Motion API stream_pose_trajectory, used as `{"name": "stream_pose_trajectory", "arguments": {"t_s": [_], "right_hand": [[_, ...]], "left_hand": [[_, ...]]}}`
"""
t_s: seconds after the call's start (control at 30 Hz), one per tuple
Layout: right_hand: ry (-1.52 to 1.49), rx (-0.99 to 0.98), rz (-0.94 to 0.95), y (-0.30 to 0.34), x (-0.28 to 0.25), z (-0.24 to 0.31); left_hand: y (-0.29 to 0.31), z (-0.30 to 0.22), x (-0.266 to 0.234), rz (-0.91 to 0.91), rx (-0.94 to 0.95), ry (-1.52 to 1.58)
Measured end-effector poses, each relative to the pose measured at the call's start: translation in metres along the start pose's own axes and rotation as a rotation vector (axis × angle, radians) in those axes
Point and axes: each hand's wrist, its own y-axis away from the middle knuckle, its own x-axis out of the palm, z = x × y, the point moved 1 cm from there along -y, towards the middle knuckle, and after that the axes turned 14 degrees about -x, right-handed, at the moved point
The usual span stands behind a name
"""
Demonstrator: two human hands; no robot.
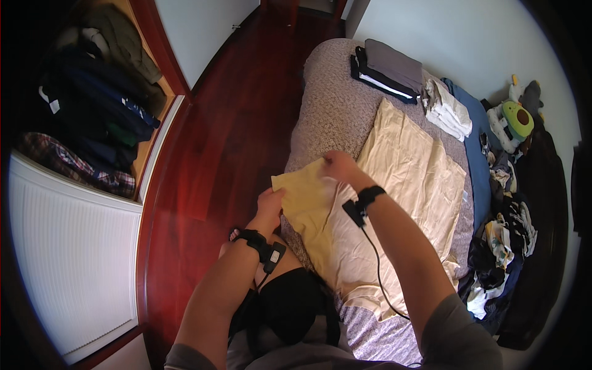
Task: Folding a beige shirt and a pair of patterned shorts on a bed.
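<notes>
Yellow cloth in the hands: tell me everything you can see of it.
The yellow cloth is plain, soft-looking and lightly creased. The left hand grips its left edge near a corner; the right hand holds its upper edge, with the cloth spread between them. It runs down along the bed's left side, meeting a creased cream cloth; whether they are one piece cannot be told.

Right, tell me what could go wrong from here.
Snagging: the thin cable from the black band behind the right hand hangs over the pale yellow cloth and might catch or drag it.
Slipping: the left hand grips the cloth out at the edge of the bed, so a loosened grip could let that part droop toward the red floor.
Creasing: visible wrinkles may set if not smoothed.
</notes>
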Motion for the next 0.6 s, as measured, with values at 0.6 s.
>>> {"name": "stream_pose_trajectory", "arguments": {"t_s": [0.6], "right_hand": [[-0.064,-0.012,0.29,-0.029,-0.021,0.006]], "left_hand": [[0.019,0.035,0.001,0.153,-0.446,-0.017]]}}
